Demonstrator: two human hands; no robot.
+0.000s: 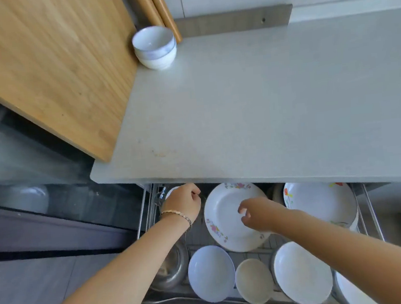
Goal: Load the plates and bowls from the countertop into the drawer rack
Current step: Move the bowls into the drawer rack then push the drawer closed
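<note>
A stack of white bowls with blue-grey bands stands at the back left of the grey countertop. Below the counter's front edge the wire drawer rack is pulled out. In it a floral plate leans upright, and a second floral plate stands to its right. My left hand, with a bracelet on the wrist, curls its fingers over a white bowl at the rack's back left; only a sliver of the bowl shows. My right hand hovers in front of the floral plate, fingers loosely bent, holding nothing.
The rack's front row holds a steel bowl, a bluish bowl, a cream bowl and a white bowl. A wooden cutting board overhangs the counter's left side, with rolling pins behind it. A dark glass surface lies to the left.
</note>
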